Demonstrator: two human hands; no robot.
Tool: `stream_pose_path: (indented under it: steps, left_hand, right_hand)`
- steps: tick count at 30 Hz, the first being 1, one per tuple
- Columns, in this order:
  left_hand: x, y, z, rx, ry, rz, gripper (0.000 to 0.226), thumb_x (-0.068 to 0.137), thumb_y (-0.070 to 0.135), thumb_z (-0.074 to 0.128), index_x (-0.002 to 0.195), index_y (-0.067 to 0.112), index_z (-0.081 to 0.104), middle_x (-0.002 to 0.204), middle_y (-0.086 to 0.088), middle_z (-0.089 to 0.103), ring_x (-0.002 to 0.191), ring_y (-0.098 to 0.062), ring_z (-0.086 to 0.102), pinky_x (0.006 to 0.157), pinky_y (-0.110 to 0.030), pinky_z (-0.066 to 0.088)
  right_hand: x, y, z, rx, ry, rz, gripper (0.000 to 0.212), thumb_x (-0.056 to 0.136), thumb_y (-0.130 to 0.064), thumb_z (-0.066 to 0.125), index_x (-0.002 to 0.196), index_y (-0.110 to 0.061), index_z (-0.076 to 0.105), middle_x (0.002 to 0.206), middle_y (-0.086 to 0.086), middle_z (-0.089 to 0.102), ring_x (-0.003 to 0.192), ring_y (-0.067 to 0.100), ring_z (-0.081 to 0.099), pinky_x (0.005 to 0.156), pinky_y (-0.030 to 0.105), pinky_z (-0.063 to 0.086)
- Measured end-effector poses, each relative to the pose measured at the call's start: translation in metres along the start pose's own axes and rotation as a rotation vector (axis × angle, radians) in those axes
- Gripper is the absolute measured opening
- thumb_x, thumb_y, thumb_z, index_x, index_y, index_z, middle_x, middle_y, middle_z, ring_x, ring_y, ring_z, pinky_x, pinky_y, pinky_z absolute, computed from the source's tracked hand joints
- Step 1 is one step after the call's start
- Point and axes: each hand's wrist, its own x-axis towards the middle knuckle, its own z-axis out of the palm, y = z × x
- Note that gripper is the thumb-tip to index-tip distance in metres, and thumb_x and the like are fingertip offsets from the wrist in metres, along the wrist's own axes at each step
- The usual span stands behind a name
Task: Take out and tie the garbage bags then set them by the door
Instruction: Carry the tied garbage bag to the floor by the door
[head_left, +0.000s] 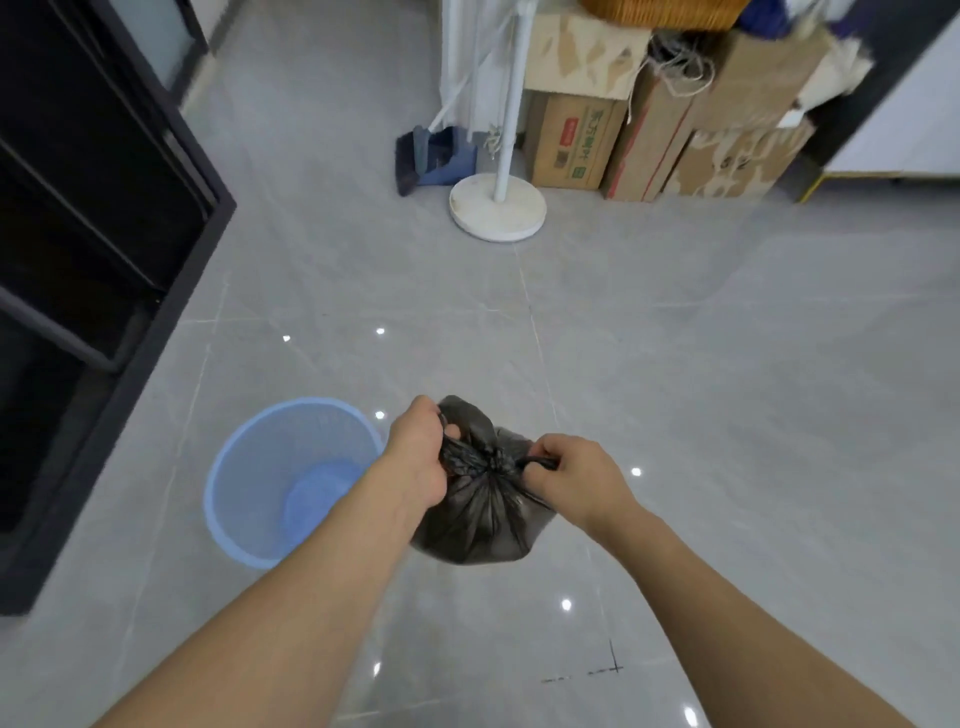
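Step in hand, as we are reading it: tying off the black garbage bag (480, 512) — knot (493, 461) forming at the gathered neck, bag already out of the blue mesh wastebasket (283, 480), which is sitting just beside it to our left on the grey tile floor (727, 364).

How to do it well (our judgement): we are aiming to pull the two ends apart evenly and level w/ each other, so the knot seats low against the gathered neck, not up on the loose plastic. Thin film — a steady draw rather than a jerk, since it may tear at the twist. Bag looks small and lightly filled, so it should carry by the knot afterwards.

Pose: both forearms are reaching forward and down, converging on the bag, approx. symmetric. L hand (421, 452) is curling round the left tail of plastic, thumb side up, knuckles away from us. R hand (576, 480) is pinching the right tail (540, 461) btwn thumb and fingers, wrist slightly bent inward. Whether the bag is resting on the floor or hanging from the hands — cannot tell.

Door not identifiable from here; cardboard boxes (571, 140) and a white stand base (497, 208) are standing well apart, ahead.
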Motion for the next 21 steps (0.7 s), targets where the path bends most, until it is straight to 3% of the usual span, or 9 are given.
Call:
stream_pose_path:
  steps: [3,7,13,17,21]
  left_hand:
    - [-0.079,0.066,0.059,0.059,-0.007,0.018,0.029,0.091,0.009,0.033,0.063,0.013,0.035,0.036,0.003,0.035,0.042,-0.013,0.032,0.040,-0.017,0.033]
    - [-0.214,0.158,0.145,0.081,-0.032,0.053,0.025,0.089,0.007,0.033,0.064,0.012,0.033,0.047,-0.001,0.034,0.043,-0.014,0.032,0.041,-0.018,0.033]
    - [-0.425,0.263,0.252,0.103,-0.080,0.157,0.024,0.092,0.012,0.035,0.068,0.013,0.041,0.054,-0.001,0.038,0.047,-0.013,0.038,0.045,-0.021,0.035]
    - [-0.508,0.289,0.295,0.093,-0.143,0.207,0.016,0.091,0.015,0.037,0.077,0.015,0.044,0.052,0.001,0.042,0.046,-0.013,0.040,0.042,-0.016,0.036]
    - [-0.548,0.278,0.311,0.106,-0.140,0.202,0.011,0.087,0.013,0.036,0.076,0.015,0.040,0.052,0.000,0.043,0.046,-0.015,0.042,0.043,-0.020,0.039]
  right_hand:
    - [-0.024,-0.068,-0.095,0.038,0.101,0.037,0.013,0.077,-0.026,0.056,0.070,-0.017,0.062,0.062,-0.004,0.058,0.061,0.016,0.051,0.057,0.030,0.041]
    - [-0.072,-0.158,-0.245,0.109,0.198,0.065,0.018,0.077,-0.028,0.057,0.059,-0.023,0.054,0.060,-0.005,0.056,0.065,0.018,0.054,0.056,0.029,0.039]
    - [-0.173,-0.270,-0.442,0.217,0.328,0.030,0.015,0.077,-0.030,0.054,0.066,-0.019,0.059,0.065,-0.001,0.061,0.062,0.016,0.056,0.057,0.031,0.044]
    - [-0.222,-0.309,-0.525,0.226,0.436,-0.014,0.019,0.079,-0.029,0.053,0.067,-0.015,0.057,0.063,0.001,0.059,0.067,0.022,0.058,0.059,0.032,0.045]
    - [-0.251,-0.303,-0.556,0.251,0.490,-0.038,0.021,0.078,-0.029,0.053,0.069,-0.010,0.058,0.064,0.006,0.060,0.066,0.024,0.059,0.060,0.035,0.048]
